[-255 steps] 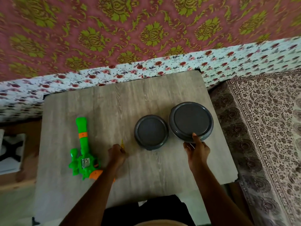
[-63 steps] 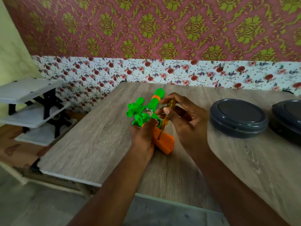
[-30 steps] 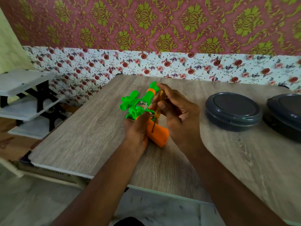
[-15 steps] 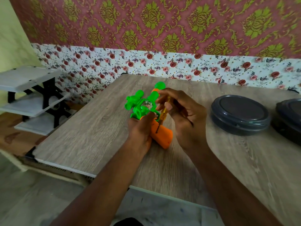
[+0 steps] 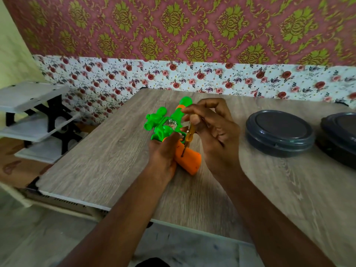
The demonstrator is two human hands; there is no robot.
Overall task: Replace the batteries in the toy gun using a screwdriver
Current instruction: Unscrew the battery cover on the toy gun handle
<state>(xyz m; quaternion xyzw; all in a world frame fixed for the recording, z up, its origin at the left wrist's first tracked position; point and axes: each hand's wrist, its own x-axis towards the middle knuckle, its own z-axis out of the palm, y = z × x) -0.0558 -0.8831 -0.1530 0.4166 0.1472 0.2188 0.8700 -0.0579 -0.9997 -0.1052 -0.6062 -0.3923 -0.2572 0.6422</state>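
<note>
- Vs half a second back: same grip, hands and gun sit in nearly the same spot on the table; the camera has shifted a little, and the right index finger is now lifted higher off the tool.
- Left hand is clamped around the toy gun where the green body meets the orange grip, thumb on top, pinning it to the table.
- Right hand pinches the screwdriver by its amber handle between thumb and fingers; the other fingers are curled loosely above it.
- The screwdriver stands steeply tilted, tip down on the upper face of the orange grip, just beside the left thumb.
- The gun lies on its side, barrel pointing away towards the wall, orange grip nearest the person, roughly mid-table on the left half.
- Hidden: the left palm covers the trigger area; the right fingers cover the top of the screwdriver handle and part of the barrel's orange band. Can't make out a screw head or the edges of a battery cover; the tip contact point is too small to resolve.
- Both forearms come in from the bottom edge and converge on the gun, wrists low near the tabletop.
- Two dark grey round lidded containers sit to the right: the near one is well apart from the right hand, the far one is cut off by the frame edge.
- A white shelf rack stands left of the table, blurred.
</note>
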